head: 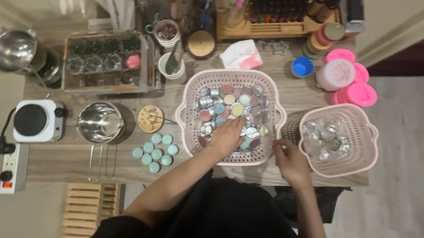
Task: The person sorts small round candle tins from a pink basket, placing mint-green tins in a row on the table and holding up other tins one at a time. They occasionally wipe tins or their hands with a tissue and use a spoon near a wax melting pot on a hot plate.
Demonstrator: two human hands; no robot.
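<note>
1. We see our left hand (226, 136) inside the big pink basket (190, 90) in the middle of the wooden table (57, 161). It lies palm down on the small round tins (230, 105), with the fingers spread a little over them. We cannot tell if it grasps one tin or only touches them.
2. The tins fill this basket; some have pink, yellow, green or blue tops, others are plain silver.
3. Our right hand (292, 160) is at the front right rim of the same basket, between it and the smaller pink basket (361, 157). The fingertips are pinched together on something very small, which we cannot make out.
4. The smaller basket holds clear, shiny pieces (325, 135), well apart from the coloured tins.
5. Left of the big basket, seven pale green round candles (155, 153) lie in a group on the table, just beside a steel pot (100, 122) with a long handle.
6. More to the left stands a white hot plate (37, 120).
7. Behind the baskets we see a blue lid (302, 66) and a stack of pink lids (356, 91).
</note>
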